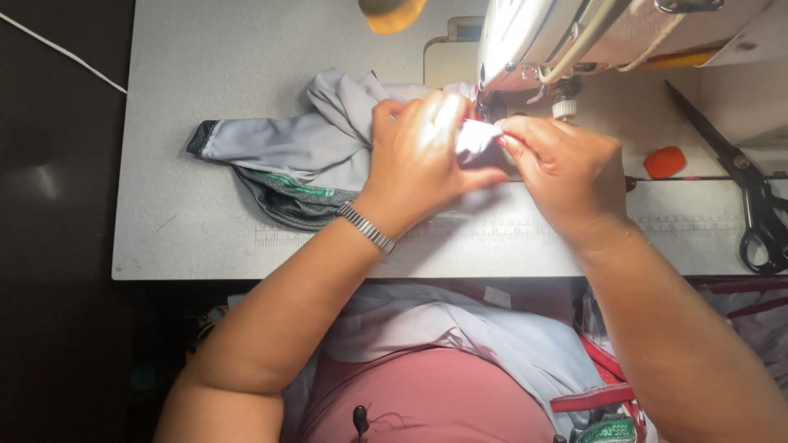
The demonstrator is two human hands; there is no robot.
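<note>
Lap: pink top and spare grey cloth nearest camera, below table (pixel 164 246) edge
Machine: sewing machine (pixel 558 41) head right of centre; needle area just beyond fingertips
Garment: grey garment (pixel 295 143) long axis left-right; bulk left of hands, leading edge at needle
Left hand: left hand (pixel 419 156) pinching fold, covers cloth
Right hand: right hand (pixel 558 168) pinching same white edge; nearer needle
Scissors: scissors (pixel 751 197) well apart, right
</note>
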